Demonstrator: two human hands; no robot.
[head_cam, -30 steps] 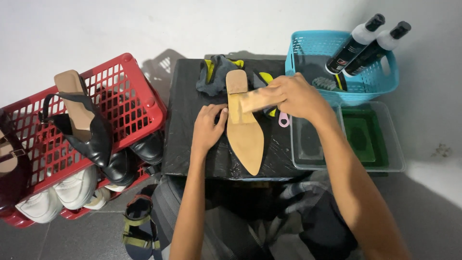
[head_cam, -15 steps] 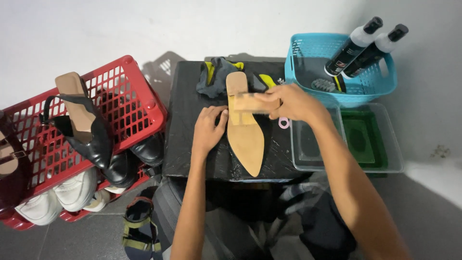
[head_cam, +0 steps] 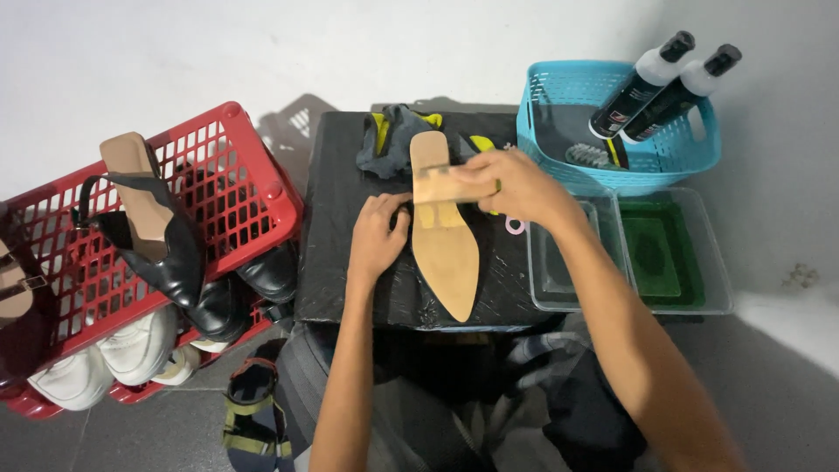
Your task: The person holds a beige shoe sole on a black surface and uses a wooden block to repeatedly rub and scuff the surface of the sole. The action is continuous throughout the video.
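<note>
Tan sole point(head_cam: 444, 253) lying mid-table point(head_cam: 336, 262), toe near. Your left hand point(head_cam: 377, 238) pressing its left edge, fingers curled; right hand point(head_cam: 507, 182), clamped on brush, having slid toward heel — scrubbing progressing.

Both bare forearms reach forward from the bottom of the view. The left hand point(head_cam: 377, 234) lies palm down, fingers curled and pressing flat. The right hand point(head_cam: 507, 185) is farther forward, turned inward, fingers closed in a grip.
</note>
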